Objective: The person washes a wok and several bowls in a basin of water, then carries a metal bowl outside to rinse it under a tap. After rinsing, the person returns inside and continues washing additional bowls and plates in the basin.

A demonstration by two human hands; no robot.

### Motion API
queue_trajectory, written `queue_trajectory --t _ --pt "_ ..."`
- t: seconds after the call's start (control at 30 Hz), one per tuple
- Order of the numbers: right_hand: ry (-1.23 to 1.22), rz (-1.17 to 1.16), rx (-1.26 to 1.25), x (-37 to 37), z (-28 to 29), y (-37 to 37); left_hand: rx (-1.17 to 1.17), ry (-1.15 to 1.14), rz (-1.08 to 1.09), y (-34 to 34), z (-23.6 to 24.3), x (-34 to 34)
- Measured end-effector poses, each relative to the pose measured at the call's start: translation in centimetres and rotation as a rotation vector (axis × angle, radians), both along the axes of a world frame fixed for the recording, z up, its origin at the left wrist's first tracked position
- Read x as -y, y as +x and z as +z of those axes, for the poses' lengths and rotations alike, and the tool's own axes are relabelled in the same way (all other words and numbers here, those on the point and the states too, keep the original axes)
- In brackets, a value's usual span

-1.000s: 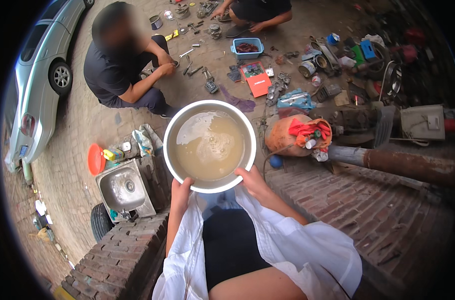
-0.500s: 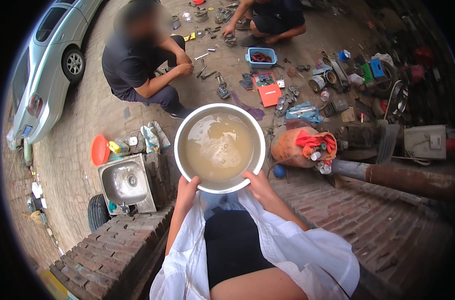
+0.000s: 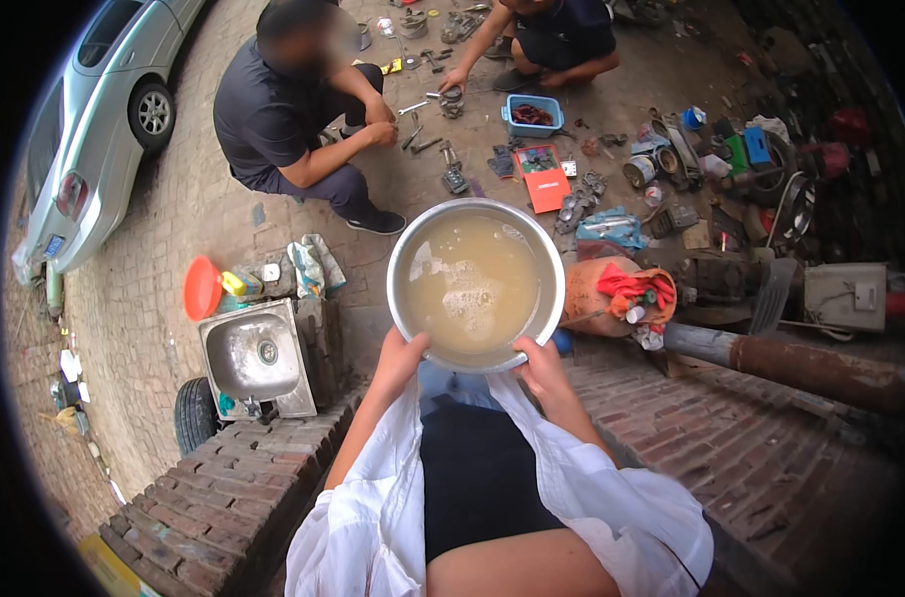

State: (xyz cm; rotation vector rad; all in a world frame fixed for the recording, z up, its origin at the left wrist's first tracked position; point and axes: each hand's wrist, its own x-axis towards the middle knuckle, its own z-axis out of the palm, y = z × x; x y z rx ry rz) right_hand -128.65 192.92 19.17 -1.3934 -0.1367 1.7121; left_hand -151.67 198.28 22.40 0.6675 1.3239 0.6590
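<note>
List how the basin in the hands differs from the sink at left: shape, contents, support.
Shape: the basin is round; the sink has a squarish bowl.
Contents: the basin holds cloudy tan liquid; the sink's drain shows, with no such liquid covering it.
Support: the left hand and right hand grip the basin; neither touches the sink.
Shared: both look silvery, metallic and open-topped.

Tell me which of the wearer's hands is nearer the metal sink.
Left. The left hand grips the near rim of the metal basin, right of the metal sink; the right hand grips that rim farther right.
</note>
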Motion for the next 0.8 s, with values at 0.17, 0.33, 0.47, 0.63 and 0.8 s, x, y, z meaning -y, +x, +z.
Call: queue_trajectory --t 0.17,0.33,0.47,0.63,0.8 --pt "0.040 -0.148 0.004 -1.0 2.3 -0.6 -0.028 -0.030 -0.212 0.1 -0.7 -2.7" --pt "0.069 -0.245 -0.007 -2.0 2.3 0.7 0.022 0.078 -0.276 1.8 -1.5 -5.7" --pt "0.041 -0.318 0.045 -3.0 2.9 2.5 0.064 0.020 -0.343 4.6 -0.5 -8.5" --pt "0.024 -0.416 0.024 -4.9 2.4 4.9 0.150 -0.081 -0.351 8.6 -1.6 -11.1" --pt "0.016 -0.503 0.080 -7.8 2.7 8.5 0.113 -0.078 -0.498 13.0 -0.8 -15.3"
